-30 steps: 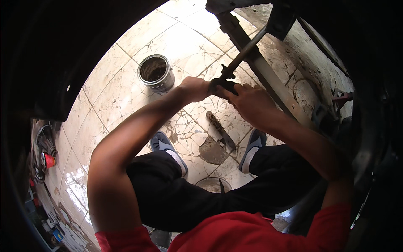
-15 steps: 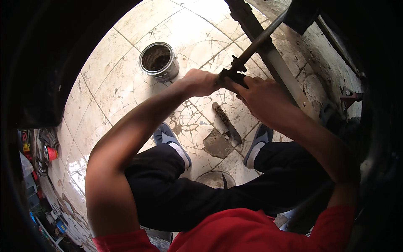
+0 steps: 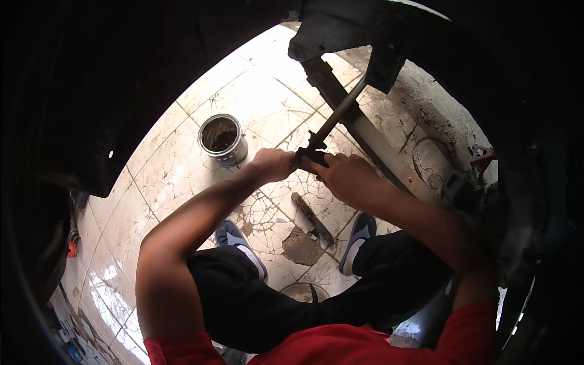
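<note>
My left hand (image 3: 272, 165) is closed around the near end of a dark part (image 3: 310, 159) in front of me. From the other side my right hand (image 3: 350, 176) grips the same part, its fingers lying along the top. The fingers cover much of it, so its exact kind cannot be made out. It meets the lower end of a slim metal bar (image 3: 339, 115), which runs up to a dark bracket (image 3: 384, 70). Below my hands, a wire brush (image 3: 311, 219) lies on the tiled floor beside a patch of dirt (image 3: 302, 246).
An open metal can (image 3: 226, 157) with dark contents stands left of the bar. A long flat beam (image 3: 380, 152) slants behind my right hand. Dark bodywork (image 3: 340, 30) arches overhead. A round container (image 3: 304, 292) sits between my legs, and a red stand (image 3: 482, 157) is at right.
The view has shifted, so more dark bodywork shows above and the hands appear lower. Both hands keep hold of the dark part, with little visible change in grip.
</note>
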`<state>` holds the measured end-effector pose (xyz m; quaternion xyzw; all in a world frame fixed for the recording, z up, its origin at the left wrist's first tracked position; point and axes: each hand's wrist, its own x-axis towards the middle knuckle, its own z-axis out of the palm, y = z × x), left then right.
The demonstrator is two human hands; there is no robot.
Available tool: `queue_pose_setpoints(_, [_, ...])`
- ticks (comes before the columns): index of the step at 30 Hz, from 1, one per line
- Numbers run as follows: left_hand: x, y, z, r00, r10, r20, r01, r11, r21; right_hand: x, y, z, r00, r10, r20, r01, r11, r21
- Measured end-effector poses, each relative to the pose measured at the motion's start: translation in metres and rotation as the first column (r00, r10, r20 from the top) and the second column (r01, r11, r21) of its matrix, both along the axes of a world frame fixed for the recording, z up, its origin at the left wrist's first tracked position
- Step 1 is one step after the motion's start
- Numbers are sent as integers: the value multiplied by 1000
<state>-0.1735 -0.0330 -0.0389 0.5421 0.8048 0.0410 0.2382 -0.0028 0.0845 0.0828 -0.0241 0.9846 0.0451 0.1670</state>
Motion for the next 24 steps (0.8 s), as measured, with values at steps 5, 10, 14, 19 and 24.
queue_pose_setpoints(5, [13, -4, -12, 947, 42, 318, -15, 996, -87, 2, 5, 2, 1000, 27, -13, -28, 998, -63])
queue_pose_setpoints(10, [10, -6, -22, 925, -9, 380, 22, 999, -32, 2, 3, -5, 999, -4, -43, 2, 999, -44])
queue_pose_setpoints(14, [11, -13, -21, 916, -66, 397, 37, 996, 80, 3, -5, -3, 1000, 9, -29, -10, 1000, -29])
queue_pose_setpoints(19, [4, -12, -4, 969, -9, 248, 5, 1000, 19, -4, -7, 0, 996, 59, -74, -54, 997, 59])
queue_pose_setpoints(24, [3, 13, 19, 975, -57, 217, 50, 998, 35, -1, 7, 0, 998, -4, -57, 8, 998, 65])
